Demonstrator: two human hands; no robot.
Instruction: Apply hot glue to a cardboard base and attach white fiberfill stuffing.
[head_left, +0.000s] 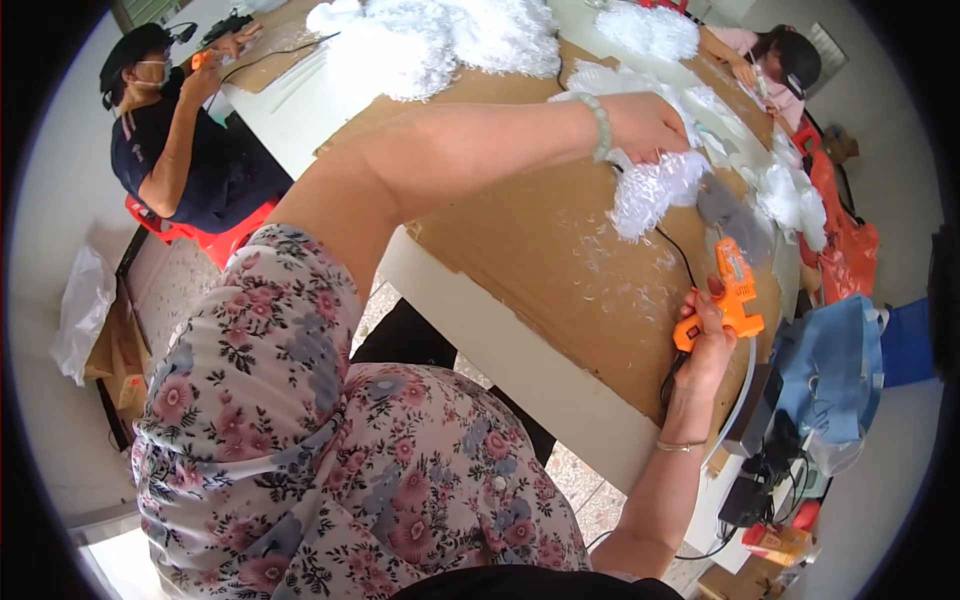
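Observation:
My left hand (650, 128), a beaded bracelet at its wrist, reaches across to the far right of the table. Its fingers are closed on a white frilly piece (655, 195) that hangs below them over the cardboard. Closer to me, my right hand (705, 345) is wrapped round the handle of an orange glue gun (735, 285). The gun's nozzle points away from me, towards a grey, round, flat thing (738, 215) beside the frilly piece. A dark cord passes behind the gun and the white piece.
Brown cardboard (520, 250) with white scraps covers the table. White fluffy heaps (430, 45) lie at the back. One person (200, 150) with an orange glue gun sits at the left; another person (770, 65) works at the far right. A blue bag (830, 360) stands at the right edge.

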